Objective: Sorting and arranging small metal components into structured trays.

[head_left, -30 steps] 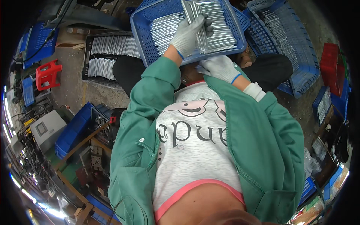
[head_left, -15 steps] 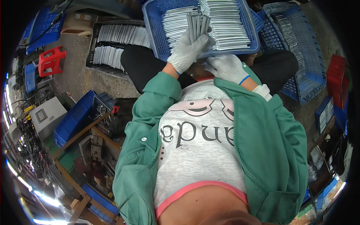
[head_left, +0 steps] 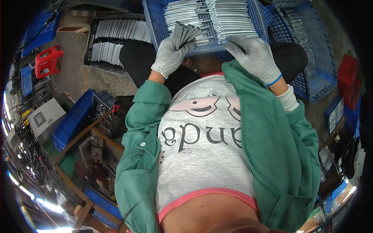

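Note:
My left hand [head_left: 169, 56], in a grey-white knitted glove, is closed round a bundle of several thin grey metal rods [head_left: 185, 35], which fan out up and to the right. It hangs over the near left edge of a blue plastic crate [head_left: 206, 49]. At the crate's near right side is my right hand [head_left: 252, 54], gloved the same way. Its thumb and forefinger tips come together beside the near ends of the stacked shiny rods [head_left: 235, 19]. Whatever those fingertips hold is too small to make out. The crate carries two rows of rods, with the left row [head_left: 182, 13] partly behind the bundle.
A black crate [head_left: 88, 58] with two rows of rods lies on the left. Another blue crate [head_left: 316, 73] with rods stands at right. Further out are a red stool [head_left: 48, 62], a grey control box [head_left: 47, 116], a blue bin [head_left: 74, 120] and red bins [head_left: 347, 77].
My left hand has moved left and slightly toward me, tilting the rod bundle rightward. My right hand has risen from below the crate to its near right edge. The view has shifted slightly.

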The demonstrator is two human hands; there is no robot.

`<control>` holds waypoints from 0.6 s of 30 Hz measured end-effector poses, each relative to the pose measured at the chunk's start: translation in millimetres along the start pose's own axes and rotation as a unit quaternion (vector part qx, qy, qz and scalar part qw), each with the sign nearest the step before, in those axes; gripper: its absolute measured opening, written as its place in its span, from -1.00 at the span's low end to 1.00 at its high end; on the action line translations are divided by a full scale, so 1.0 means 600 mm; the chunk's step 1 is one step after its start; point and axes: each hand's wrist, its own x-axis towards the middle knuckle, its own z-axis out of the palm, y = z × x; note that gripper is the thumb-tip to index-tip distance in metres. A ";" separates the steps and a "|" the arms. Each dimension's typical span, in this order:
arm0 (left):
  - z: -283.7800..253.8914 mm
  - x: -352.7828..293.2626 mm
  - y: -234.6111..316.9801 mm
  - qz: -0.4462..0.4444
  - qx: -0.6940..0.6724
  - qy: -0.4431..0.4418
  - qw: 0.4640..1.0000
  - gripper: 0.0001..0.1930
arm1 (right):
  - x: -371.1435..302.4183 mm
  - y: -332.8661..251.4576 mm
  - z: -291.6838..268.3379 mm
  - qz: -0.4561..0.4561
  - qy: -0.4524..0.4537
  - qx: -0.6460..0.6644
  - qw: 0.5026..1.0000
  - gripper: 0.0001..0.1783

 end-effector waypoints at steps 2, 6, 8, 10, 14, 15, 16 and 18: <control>0.000 -0.002 0.004 -0.016 -0.023 -0.002 1.000 -0.76 | -0.001 0.000 -0.002 -0.007 -0.008 -0.008 1.000 -0.66; 0.002 -0.003 -0.004 0.054 0.022 0.002 0.998 -0.73 | -0.001 -0.005 -0.007 -0.029 -0.019 -0.025 0.999 -0.67; 0.003 -0.003 -0.006 0.078 0.037 0.002 0.996 -0.72 | -0.002 -0.005 -0.006 -0.035 -0.022 -0.031 0.999 -0.67; 0.003 -0.003 -0.007 0.082 0.043 -0.008 0.996 -0.70 | 0.000 -0.004 -0.005 -0.041 -0.016 -0.060 0.997 -0.68; 0.002 -0.006 -0.010 0.096 0.092 -0.012 0.991 -0.67 | -0.004 -0.004 0.004 -0.052 -0.016 -0.097 0.994 -0.68; 0.001 -0.008 -0.012 0.105 0.135 -0.005 0.985 -0.66 | -0.007 -0.003 0.010 -0.056 -0.023 -0.105 0.993 -0.69; 0.000 -0.010 -0.014 0.115 0.177 0.001 0.978 -0.65 | -0.010 -0.003 0.014 -0.060 -0.031 -0.112 0.991 -0.69; -0.001 -0.011 -0.020 0.124 0.220 0.004 0.968 -0.64 | -0.010 -0.006 0.016 -0.061 -0.036 -0.118 0.990 -0.69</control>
